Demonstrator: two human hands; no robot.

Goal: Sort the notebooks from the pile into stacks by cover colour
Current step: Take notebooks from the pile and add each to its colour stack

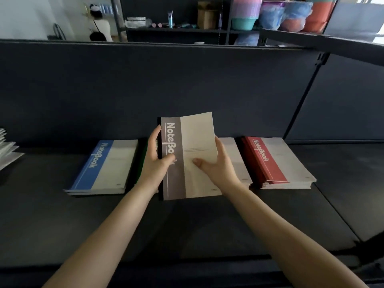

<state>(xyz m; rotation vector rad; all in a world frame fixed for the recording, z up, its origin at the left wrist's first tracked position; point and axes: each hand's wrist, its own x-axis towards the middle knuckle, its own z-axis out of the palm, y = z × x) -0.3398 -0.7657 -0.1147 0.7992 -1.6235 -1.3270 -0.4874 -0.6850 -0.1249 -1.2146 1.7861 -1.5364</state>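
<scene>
Both hands grip one notebook and hold it tilted above the middle of the table (187, 225). The left hand (154, 154) curls round the spine edge with its thumb on the cover, and the right hand (216, 165) clasps the opposite edge, thumb pressed on the pale panel. This grey-banded notebook (195, 138) has a black spine and white "NoteBook" lettering running down the band.

Along the far edge of the table, against the dark partition (145, 84), lie the sorted piles. The blue stack (104, 163) sits left of centre, and the red stack (276, 161) – the taller of the two – sits right of centre. Between them is a half-hidden stack (229, 148) just behind the held notebook; only its pale side shows, so its band colour cannot be told. At the table's left edge, part of a loose pile (7, 150) of pale covers or pages juts into view.

Beyond the partition, a shelf rack (176, 30) carries a cardboard box (204, 17) whose contents are hidden. Pastel tubs (245, 15) are nested one inside another, and clear bags (291, 15) are wrapped around blue and orange goods too blurred to identify.
</scene>
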